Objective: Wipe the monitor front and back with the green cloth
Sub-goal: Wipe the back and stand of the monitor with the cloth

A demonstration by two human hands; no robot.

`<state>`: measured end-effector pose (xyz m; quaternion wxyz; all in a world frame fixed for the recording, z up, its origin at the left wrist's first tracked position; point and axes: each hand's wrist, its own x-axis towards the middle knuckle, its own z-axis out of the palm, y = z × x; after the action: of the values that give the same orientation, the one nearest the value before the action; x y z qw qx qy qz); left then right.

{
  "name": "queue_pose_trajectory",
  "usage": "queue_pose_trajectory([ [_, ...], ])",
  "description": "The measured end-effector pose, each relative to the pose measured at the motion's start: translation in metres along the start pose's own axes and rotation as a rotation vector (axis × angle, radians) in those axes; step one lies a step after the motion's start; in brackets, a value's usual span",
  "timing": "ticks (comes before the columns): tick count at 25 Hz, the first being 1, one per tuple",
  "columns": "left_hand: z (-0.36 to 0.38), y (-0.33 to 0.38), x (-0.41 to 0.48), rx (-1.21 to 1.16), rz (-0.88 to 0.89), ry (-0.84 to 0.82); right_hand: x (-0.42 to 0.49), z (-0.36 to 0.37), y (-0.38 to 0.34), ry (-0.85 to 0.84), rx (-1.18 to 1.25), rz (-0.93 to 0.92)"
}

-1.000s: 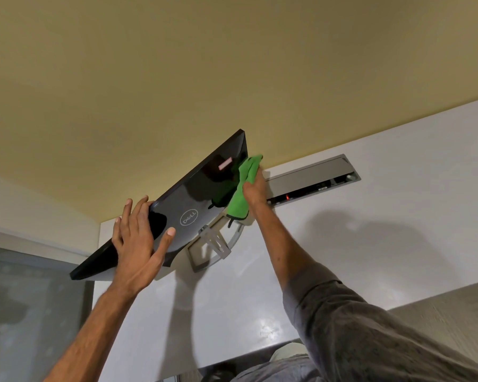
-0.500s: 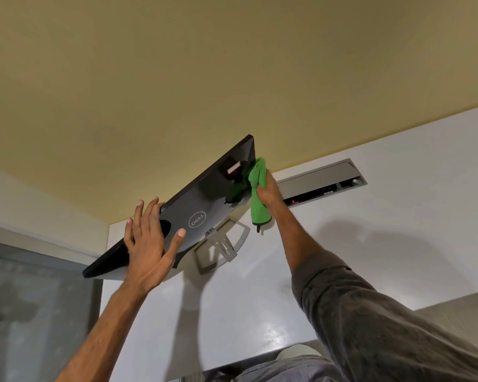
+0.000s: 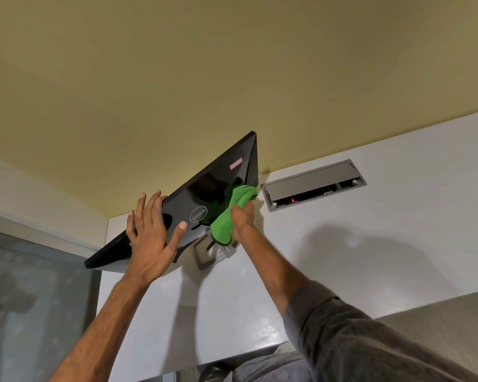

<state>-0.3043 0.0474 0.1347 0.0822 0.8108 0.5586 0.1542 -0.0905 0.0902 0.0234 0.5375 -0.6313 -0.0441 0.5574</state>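
Note:
The black monitor (image 3: 204,186) stands on the white desk with its glossy back and round logo turned toward me; its screen side is hidden. My left hand (image 3: 152,238) lies flat against the back's left part, fingers spread, thumb near the logo. My right hand (image 3: 242,216) is closed on the green cloth (image 3: 228,213), pressing it on the back's lower right part, just above the grey stand (image 3: 215,250). Part of the cloth hangs down over the stand.
A grey cable and socket box (image 3: 313,184) with a small red light is set into the white desk (image 3: 370,244) right of the monitor. A yellow wall (image 3: 232,64) rises behind. A frosted glass panel (image 3: 33,312) lies at the left.
My right hand has brought the cloth down and left along the monitor's back, from the right edge toward the logo. My left hand stays on the back's left part.

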Motion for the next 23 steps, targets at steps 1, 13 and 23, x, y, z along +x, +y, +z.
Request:
queue_pose_trajectory([
  [1,0.001,0.0,-0.001,-0.005,0.003,0.005,-0.009,0.001,0.004,-0.01,-0.015,-0.021],
  [13,-0.002,-0.003,-0.002,-0.138,-0.049,-0.02,-0.124,0.031,0.059,-0.113,-0.747,-1.034],
  [23,-0.018,-0.001,-0.01,-0.158,-0.048,-0.122,-0.071,0.025,0.026,0.166,-0.664,-0.908],
])
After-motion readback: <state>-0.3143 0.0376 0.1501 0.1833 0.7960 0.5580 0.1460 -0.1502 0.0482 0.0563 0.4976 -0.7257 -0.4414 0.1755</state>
